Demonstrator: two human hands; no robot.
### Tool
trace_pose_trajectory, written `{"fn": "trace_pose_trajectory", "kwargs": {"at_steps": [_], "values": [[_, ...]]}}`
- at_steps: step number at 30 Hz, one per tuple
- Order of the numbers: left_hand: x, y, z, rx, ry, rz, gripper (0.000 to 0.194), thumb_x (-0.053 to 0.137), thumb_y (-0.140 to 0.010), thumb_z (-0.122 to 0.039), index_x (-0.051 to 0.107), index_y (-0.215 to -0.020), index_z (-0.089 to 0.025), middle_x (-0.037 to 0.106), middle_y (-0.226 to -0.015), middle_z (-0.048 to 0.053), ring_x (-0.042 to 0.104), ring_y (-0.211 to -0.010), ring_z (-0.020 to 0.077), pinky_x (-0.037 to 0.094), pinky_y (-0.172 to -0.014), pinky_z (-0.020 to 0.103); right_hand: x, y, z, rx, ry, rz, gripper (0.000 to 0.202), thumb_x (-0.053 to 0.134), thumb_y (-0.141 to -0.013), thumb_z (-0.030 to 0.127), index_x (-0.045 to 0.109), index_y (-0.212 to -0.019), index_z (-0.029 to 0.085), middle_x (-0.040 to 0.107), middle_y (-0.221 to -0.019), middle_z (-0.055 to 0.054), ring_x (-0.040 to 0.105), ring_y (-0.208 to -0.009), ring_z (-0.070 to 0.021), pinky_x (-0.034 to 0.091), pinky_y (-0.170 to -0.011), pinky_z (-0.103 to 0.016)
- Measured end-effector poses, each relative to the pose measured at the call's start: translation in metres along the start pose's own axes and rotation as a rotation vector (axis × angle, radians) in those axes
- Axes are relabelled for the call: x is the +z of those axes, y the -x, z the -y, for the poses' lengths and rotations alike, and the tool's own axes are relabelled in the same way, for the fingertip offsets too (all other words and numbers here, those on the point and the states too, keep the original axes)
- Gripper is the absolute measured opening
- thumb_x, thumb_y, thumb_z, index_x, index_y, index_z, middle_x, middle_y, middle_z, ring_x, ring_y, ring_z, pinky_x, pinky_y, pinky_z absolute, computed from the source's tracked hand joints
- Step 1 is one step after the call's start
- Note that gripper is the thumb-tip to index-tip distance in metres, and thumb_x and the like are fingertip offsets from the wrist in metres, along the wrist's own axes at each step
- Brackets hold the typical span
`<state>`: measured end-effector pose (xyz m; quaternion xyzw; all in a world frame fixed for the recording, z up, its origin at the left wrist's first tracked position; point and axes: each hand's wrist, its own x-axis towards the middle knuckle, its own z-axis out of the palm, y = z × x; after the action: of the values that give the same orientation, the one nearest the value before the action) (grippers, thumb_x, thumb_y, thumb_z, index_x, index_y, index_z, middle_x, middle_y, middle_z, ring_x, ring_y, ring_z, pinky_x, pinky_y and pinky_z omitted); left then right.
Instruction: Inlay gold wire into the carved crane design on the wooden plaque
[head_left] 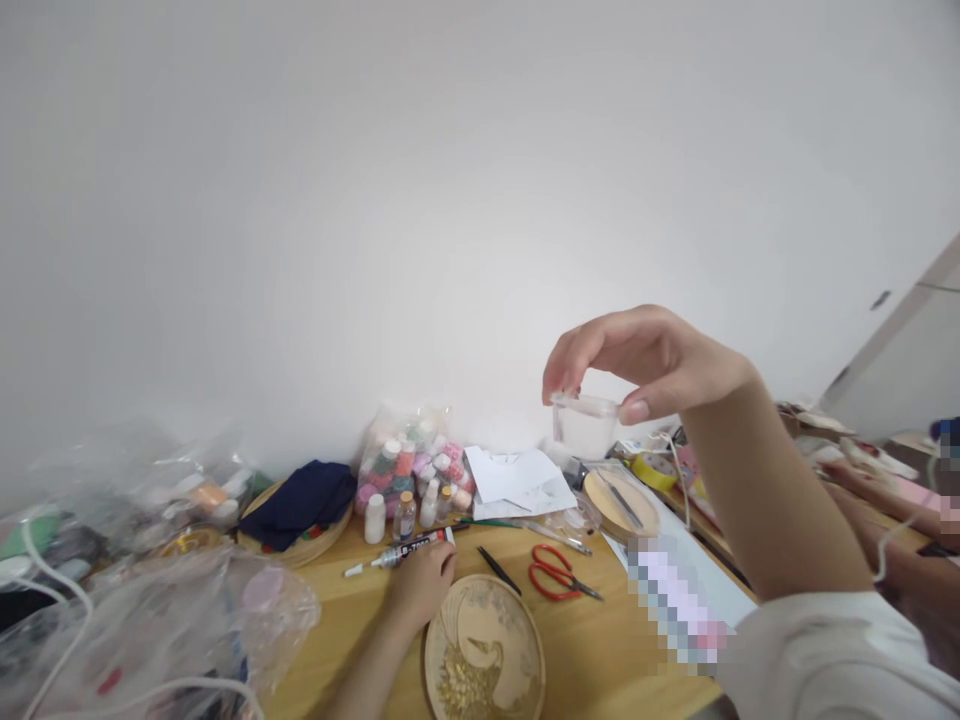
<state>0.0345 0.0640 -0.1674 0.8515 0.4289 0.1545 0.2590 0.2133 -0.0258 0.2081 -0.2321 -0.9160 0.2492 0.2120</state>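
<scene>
My right hand [645, 360] is raised in front of the wall, thumb and fingertips pinching the rim of a small clear plastic cup [585, 428]. The cup is held roughly upright; I cannot tell whether anything is in it. Down on the wooden table, my left hand [426, 582] rests with curled fingers at the upper left edge of a round plaque [517, 640] bearing a golden peacock in relief. Whatever those fingers hold, if anything, is hidden. Just behind that hand lies a B-7000 glue tube [394, 557].
Black tweezers [499, 570] and red-handled scissors [559, 575] lie behind the plaque. Further back are small bottles [375, 520], bags of coloured jars [390, 460], white paper [517, 480] and a wooden disc [622, 505]. Plastic bags [187, 610] crowd the left; another person's arm [862, 510] shows at right.
</scene>
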Motion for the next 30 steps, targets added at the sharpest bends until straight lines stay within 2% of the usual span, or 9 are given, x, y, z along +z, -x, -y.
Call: {"fn": "trace_pose_trajectory", "kwargs": {"at_steps": [8, 12, 16, 21, 27, 30], "values": [[-0.001, 0.001, -0.001, 0.0, 0.007, -0.013, 0.023, 0.046, -0.093, -0.016, 0.069, -0.093, -0.019, 0.072, -0.101, 0.006, 0.064, -0.1, 0.0173, 0.041, -0.086, 0.025, -0.003, 0.007, 0.008, -0.015, 0.058, -0.011, 0.024, 0.07, -0.085, 0.027, 0.066, -0.105, 0.015, 0.07, -0.102, -0.009, 0.066, -0.091, -0.0155, 0.055, -0.079, -0.033], [-0.002, 0.002, -0.002, -0.004, 0.009, -0.013, 0.024, 0.046, -0.093, -0.015, 0.069, -0.094, -0.019, 0.072, -0.101, 0.006, 0.064, -0.1, 0.0169, 0.041, -0.086, 0.025, 0.0, 0.007, 0.008, -0.062, 0.127, -0.056, 0.024, 0.072, -0.082, 0.023, 0.066, -0.103, 0.014, 0.07, -0.101, -0.009, 0.065, -0.092, -0.0158, 0.054, -0.077, -0.032], [-0.001, 0.0, -0.001, -0.004, 0.011, -0.006, 0.023, 0.047, -0.093, -0.015, 0.07, -0.092, -0.019, 0.073, -0.098, 0.005, 0.065, -0.096, 0.0163, 0.041, -0.084, 0.025, 0.006, 0.006, 0.006, -0.118, 0.263, -0.136, 0.025, 0.074, -0.079, 0.016, 0.066, -0.103, 0.014, 0.068, -0.1, -0.009, 0.063, -0.096, -0.0172, 0.053, -0.08, -0.035], [0.002, -0.002, 0.0, -0.009, 0.002, 0.005, 0.024, 0.047, -0.092, -0.014, 0.07, -0.093, -0.019, 0.073, -0.098, 0.006, 0.065, -0.098, 0.0172, 0.042, -0.085, 0.025, 0.016, 0.007, 0.001, -0.137, 0.433, -0.221, 0.023, 0.072, -0.081, 0.019, 0.066, -0.102, 0.015, 0.066, -0.098, -0.009, 0.062, -0.094, -0.0163, 0.053, -0.08, -0.034], [0.002, -0.002, 0.001, -0.02, 0.002, 0.021, 0.025, 0.046, -0.093, -0.015, 0.07, -0.094, -0.02, 0.073, -0.1, 0.005, 0.065, -0.098, 0.0175, 0.043, -0.085, 0.026, 0.032, 0.008, -0.012, -0.052, 0.687, -0.338, 0.037, 0.073, -0.08, 0.022, 0.058, -0.114, 0.016, 0.068, -0.102, -0.008, 0.063, -0.091, -0.0148, 0.053, -0.079, -0.029], [0.002, -0.002, 0.001, -0.023, 0.002, 0.027, 0.025, 0.045, -0.093, -0.015, 0.07, -0.095, -0.019, 0.073, -0.101, 0.006, 0.065, -0.099, 0.0179, 0.043, -0.087, 0.027, 0.041, 0.009, -0.021, -0.025, 0.82, -0.381, 0.037, 0.067, -0.083, 0.018, 0.055, -0.118, 0.018, 0.068, -0.105, -0.008, 0.063, -0.093, -0.0163, 0.053, -0.08, -0.031]]}}
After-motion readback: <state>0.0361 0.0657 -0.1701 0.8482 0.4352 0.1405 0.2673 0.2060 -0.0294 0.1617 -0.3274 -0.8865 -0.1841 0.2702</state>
